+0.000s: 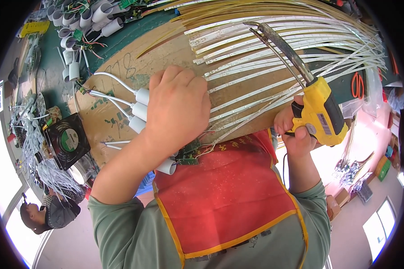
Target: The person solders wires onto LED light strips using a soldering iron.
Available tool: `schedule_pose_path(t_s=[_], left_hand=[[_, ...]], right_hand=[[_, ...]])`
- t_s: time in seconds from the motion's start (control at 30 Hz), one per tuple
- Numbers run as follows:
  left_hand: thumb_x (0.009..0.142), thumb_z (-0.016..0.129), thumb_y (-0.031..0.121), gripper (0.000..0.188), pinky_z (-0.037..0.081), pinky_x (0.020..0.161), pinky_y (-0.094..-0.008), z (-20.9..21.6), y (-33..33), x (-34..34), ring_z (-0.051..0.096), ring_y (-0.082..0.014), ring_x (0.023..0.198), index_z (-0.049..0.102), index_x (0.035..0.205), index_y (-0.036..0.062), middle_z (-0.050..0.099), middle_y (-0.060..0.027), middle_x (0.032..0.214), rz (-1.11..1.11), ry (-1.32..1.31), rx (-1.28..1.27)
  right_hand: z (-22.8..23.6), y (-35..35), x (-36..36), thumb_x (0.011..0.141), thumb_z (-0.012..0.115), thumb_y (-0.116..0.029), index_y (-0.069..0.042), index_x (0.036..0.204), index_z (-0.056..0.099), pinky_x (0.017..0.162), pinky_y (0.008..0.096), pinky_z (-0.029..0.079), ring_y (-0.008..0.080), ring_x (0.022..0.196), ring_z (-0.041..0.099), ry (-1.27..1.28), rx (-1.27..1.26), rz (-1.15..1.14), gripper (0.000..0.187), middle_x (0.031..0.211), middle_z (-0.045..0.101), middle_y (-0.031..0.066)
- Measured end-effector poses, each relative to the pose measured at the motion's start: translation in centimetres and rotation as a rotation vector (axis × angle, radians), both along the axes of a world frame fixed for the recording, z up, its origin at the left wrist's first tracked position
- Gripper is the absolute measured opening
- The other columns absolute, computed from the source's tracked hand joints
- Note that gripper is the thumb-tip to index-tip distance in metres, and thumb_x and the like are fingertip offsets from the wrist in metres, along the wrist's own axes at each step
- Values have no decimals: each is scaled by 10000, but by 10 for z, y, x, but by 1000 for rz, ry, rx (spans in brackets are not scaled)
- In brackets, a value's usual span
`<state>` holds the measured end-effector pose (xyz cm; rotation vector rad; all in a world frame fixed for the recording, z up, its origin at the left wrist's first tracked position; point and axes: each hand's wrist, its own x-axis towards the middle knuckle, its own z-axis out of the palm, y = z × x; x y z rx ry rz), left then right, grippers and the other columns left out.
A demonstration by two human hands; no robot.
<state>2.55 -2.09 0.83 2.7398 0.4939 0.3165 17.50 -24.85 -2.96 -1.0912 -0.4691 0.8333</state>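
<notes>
In my right hand (296, 130) is a yellow and black soldering gun (321, 110), gripped by its handle. Its long metal tip and thin feed tube point up and left above the white strips. My left hand (179, 101) is closed with its back toward the camera, over the cardboard; whatever its fingers hold is hidden. Beside it lie white plastic cylinders (139, 110) with white cables running out to the left. Below that wrist, near the apron, are a green circuit board (188, 152) with thin wires and another white cylinder (167, 167).
White LED-like strips (247, 60) fan across the cardboard sheet (116, 67). More white cylinders (103, 13) with circuit boards are piled at far left. A black fan (68, 141) stands by the left edge, near bundled cables. Orange-handled scissors (357, 85) lie right. Another person (54, 213) is at lower left.
</notes>
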Motion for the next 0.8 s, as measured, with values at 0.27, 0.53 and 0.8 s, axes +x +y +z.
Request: schedule_pose_path(t_s=[0.27, 0.53, 0.8], left_hand=[[744, 717, 150, 184, 436, 868, -439, 14, 7, -9, 575, -319, 975, 661, 904, 80, 624, -89, 935, -64, 53, -94], [744, 727, 108, 323, 453, 876, -457, 20, 33, -37, 583, -334, 1016, 660, 1060, 93, 630, -92, 1059, -180, 162, -9], [724, 753, 80, 312, 481, 758, -423, 42, 26, -45, 608, -326, 860, 674, 1026, 77, 626, -95, 933, -313, 67, -129]], right_hand=[[-1, -1, 1, 842, 792, -441, -19, 1390, 426, 596, 274, 431, 115, 654, 496, 21, 17, -3, 782, 772, 527, 8], [-4, -1, 0, 844, 791, -434, -21, 1384, 438, 582, 276, 424, 113, 643, 491, 19, 34, -3, 766, 773, 527, 10], [-3, 1, 0, 847, 788, -424, -12, 1391, 428, 570, 282, 424, 122, 629, 489, 13, 35, -4, 772, 747, 517, 16]])
